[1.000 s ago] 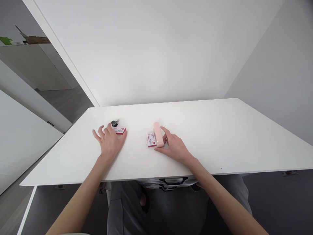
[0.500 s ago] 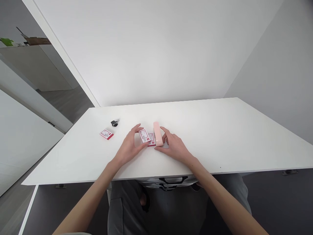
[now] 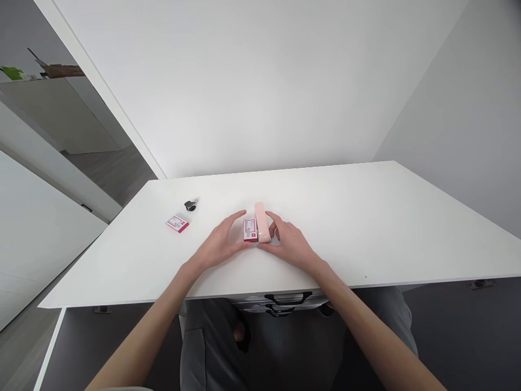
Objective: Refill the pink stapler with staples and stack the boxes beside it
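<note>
A pink stapler (image 3: 262,224) lies on the white table, pointing away from me. My right hand (image 3: 288,240) grips it from the right, thumb at the near end and index finger along the right side. Against the stapler's left side sits a small white-and-red box (image 3: 250,230), stacked on another like it that is now almost wholly hidden. My left hand (image 3: 223,240) curves around these boxes from the left with thumb and fingers spread. Its thumb lies by their near edge; the index fingertip is just beyond the far edge, with a small gap.
Further left lies another white-and-red box (image 3: 177,224). Behind it is a small black object with a shiny end (image 3: 190,205), its kind unclear. A wall (image 3: 264,108) rises at the table's far edge. Drawers with black handles (image 3: 288,298) are under the near edge.
My left hand has moved the tilted box right and set it squarely on the other box beside the stapler, then loosened its fingers. My right hand and the stapler have hardly moved.
</note>
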A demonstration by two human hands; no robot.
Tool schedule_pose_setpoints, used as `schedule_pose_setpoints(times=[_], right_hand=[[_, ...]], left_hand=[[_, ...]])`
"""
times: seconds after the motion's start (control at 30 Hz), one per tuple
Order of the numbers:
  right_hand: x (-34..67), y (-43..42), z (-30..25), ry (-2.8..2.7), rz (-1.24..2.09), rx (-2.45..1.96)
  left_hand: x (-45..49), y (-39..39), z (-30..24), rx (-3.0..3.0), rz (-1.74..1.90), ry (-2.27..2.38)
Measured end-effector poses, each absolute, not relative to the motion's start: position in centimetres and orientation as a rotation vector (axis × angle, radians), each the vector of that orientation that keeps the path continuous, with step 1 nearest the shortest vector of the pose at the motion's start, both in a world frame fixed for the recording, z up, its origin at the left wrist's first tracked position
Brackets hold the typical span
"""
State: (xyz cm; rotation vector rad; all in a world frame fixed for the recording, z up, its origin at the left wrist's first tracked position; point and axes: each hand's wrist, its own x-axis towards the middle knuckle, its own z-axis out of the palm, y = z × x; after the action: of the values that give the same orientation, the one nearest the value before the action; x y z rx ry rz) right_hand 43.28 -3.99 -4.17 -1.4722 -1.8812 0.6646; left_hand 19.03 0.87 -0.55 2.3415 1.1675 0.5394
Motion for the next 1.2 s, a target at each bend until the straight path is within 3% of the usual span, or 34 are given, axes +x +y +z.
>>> schedule_pose_setpoints(times=[0.23, 0.5, 0.9, 1.2], right_hand=[[43.3, -4.0, -4.1, -1.872, 0.675, -1.506], [43.3, -4.1, -4.1, -1.876, 0.682, -1.51], [43.3, -4.1, -4.2, -1.882, 0.662, -1.5], [43.3, -4.0, -4.2, -1.888, 0.653, -1.47]], left_hand=[[13.5, 2.6, -2.7, 2.347, 1.083, 1.761], [8.4, 4.2, -3.1, 2.017, 0.872, 2.245], [17.1, -0.5, -0.9, 2.362, 0.814, 1.252], [20.1, 0.7, -0.5, 2.348, 0.607, 1.15]])
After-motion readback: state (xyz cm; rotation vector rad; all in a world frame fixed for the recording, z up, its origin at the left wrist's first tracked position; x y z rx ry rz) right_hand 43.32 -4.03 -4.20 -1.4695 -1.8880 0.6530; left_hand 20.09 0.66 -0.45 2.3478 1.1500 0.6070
